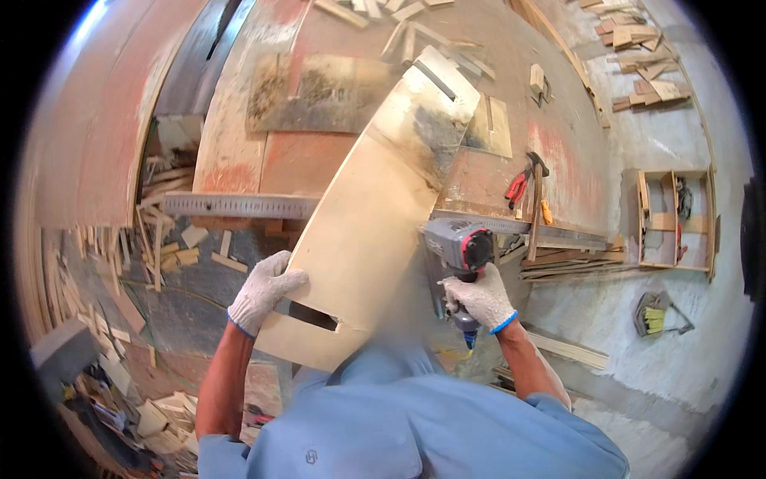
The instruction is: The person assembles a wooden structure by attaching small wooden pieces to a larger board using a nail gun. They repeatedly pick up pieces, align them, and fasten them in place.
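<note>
A long pale wooden board (pixel 363 215) with a slot near each end tilts across the workbench and reaches down to my lap. Dark stains mark its far end. My left hand (pixel 263 292), in a white knit glove, grips the board's left edge beside the near slot, thumb on top. In my right hand (pixel 481 298), also gloved, is a grey nail gun (pixel 453 242) with a black and red cap. Fingers wrap its handle, and a blue hose fitting (pixel 469 338) hangs below. The gun stands at the board's right edge; whether its nose touches is hidden.
Red-handled pliers (pixel 517 188) and a hammer (pixel 535 195) lie on the workbench (pixel 550 152) at right. A long metal ruler (pixel 239 206) runs along its near edge. Wood offcuts (pixel 171 247) litter the left floor. A wooden box (pixel 678 221) stands far right.
</note>
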Demonstrator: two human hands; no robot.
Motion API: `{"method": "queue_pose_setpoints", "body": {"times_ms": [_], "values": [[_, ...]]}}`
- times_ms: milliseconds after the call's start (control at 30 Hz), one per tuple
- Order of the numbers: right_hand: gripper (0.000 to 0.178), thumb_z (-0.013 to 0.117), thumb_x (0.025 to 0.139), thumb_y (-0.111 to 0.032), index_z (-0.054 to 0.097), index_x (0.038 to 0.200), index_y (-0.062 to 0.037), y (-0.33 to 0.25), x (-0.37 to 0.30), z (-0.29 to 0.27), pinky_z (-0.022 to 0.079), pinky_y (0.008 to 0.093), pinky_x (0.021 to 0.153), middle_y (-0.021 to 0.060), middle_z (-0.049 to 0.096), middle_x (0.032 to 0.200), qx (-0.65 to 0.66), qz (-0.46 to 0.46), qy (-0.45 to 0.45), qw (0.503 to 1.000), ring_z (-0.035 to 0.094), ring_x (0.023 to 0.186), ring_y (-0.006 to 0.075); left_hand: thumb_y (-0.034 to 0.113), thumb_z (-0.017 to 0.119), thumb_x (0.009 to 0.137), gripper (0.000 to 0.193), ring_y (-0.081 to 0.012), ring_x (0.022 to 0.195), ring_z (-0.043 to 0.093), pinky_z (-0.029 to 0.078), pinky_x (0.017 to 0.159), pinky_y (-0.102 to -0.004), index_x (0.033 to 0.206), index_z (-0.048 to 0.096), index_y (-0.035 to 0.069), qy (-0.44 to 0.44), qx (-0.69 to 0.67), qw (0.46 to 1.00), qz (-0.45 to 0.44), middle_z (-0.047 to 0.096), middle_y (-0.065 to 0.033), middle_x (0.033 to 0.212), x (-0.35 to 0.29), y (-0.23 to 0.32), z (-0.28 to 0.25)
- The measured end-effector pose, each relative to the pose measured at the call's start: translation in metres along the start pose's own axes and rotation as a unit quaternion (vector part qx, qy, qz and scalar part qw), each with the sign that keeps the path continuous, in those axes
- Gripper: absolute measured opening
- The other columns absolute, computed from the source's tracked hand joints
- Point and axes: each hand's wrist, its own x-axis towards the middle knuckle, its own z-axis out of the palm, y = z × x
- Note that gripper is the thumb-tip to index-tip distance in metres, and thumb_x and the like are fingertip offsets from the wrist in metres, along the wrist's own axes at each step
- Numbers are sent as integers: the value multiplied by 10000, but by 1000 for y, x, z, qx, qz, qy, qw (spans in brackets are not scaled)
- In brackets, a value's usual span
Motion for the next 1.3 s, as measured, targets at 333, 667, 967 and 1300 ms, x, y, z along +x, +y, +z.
{"method": "queue_pose_setpoints", "body": {"times_ms": [333,667,967,1300], "values": [[67,655,919,-74,631,933,-12,1,27,-97,490,316,484,52,623,617,102,-41,103,989,611,491,161,338,686,993,439,-115,986,625,517,874,-302,1245,671,-21,-122,-58,988,76,682,-23,1104,142,103,108],[152,702,907,-128,652,841,-1,94,128,-139,499,324,465,51,623,600,-2,-75,121,990,619,481,146,406,579,960,437,-446,1109,664,518,965,-519,1211,672,61,181,386,876,225,707,-258,1148,245,213,116],[267,717,880,-257,694,894,8,36,111,-161,535,371,591,95,665,645,95,21,31,995,675,562,198,294,648,944,532,-414,1184,648,544,950,-519,1444,536,150,287,589,686,317,680,-176,1265,370,283,152],[268,755,855,-205,685,966,28,43,112,-151,531,369,587,99,681,704,163,36,80,983,684,601,184,281,589,1012,412,-311,874,683,575,770,-454,1335,631,29,-4,113,973,200,718,-167,1078,378,298,115]]}}
